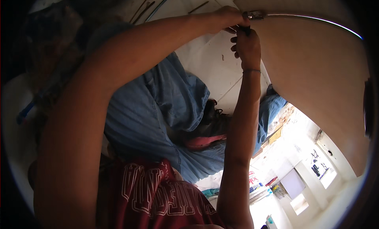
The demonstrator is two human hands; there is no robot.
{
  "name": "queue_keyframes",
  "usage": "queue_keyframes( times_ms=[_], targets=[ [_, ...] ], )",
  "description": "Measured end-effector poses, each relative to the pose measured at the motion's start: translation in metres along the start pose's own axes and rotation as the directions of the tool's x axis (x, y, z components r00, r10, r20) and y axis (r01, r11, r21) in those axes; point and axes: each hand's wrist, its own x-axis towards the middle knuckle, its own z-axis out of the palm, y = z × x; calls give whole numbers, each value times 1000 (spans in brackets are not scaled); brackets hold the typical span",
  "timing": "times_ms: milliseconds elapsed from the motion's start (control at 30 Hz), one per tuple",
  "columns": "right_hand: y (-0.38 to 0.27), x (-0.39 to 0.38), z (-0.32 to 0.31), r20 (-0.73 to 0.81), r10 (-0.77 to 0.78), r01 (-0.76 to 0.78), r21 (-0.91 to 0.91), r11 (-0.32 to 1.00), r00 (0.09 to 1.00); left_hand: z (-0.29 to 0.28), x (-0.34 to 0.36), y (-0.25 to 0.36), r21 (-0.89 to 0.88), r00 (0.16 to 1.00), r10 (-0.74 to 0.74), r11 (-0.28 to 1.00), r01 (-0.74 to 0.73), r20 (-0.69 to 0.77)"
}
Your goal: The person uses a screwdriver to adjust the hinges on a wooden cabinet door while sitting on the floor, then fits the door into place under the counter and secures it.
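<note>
My left hand [228, 18] reaches across to the bottom edge of a large tan door-like panel [316, 59]. Its fingers are pressed together beside a small shiny metal fitting [254, 15], hinge-like in look, at the end of a thin bright gap along that edge. What they pinch is hidden. Just below, my right hand [249, 47] is closed around a tool with a black handle [245, 30]; its tip is hidden between the hands, so its kind does not show. A thin dark band circles my right wrist.
White tiled floor [215, 77] lies under my bent legs in blue jeans [138, 122] and a dark shoe [213, 116]. Thin dark rods [144, 11] lie at the upper left, a blue-ended item [24, 113] at the left. Bright room clutter and a cardboard piece [275, 136] stand lower right.
</note>
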Motion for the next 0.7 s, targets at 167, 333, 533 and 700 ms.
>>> queue_keyframes(
  times_ms=[167, 333, 533, 700],
  targets=[
    [-15, 1, -10, 61, 89, -91, 30, 995, 994, 2, 0, 1, -60, 998, -6, 998, 10, 62],
    [-24, 2, -14, 74, 100, -102, 17, 995, 992, 0, 1, 6, -36, 997, -21, 999, 24, 80],
    [-30, 2, -15, 90, 115, -114, -16, 993, 989, -1, 1, 8, -54, 997, -41, 998, 45, 67],
    [-32, 2, -16, 90, 127, -125, -27, 992, 988, 1, -1, 7, -50, 996, -32, 998, 36, 86]
  ],
)
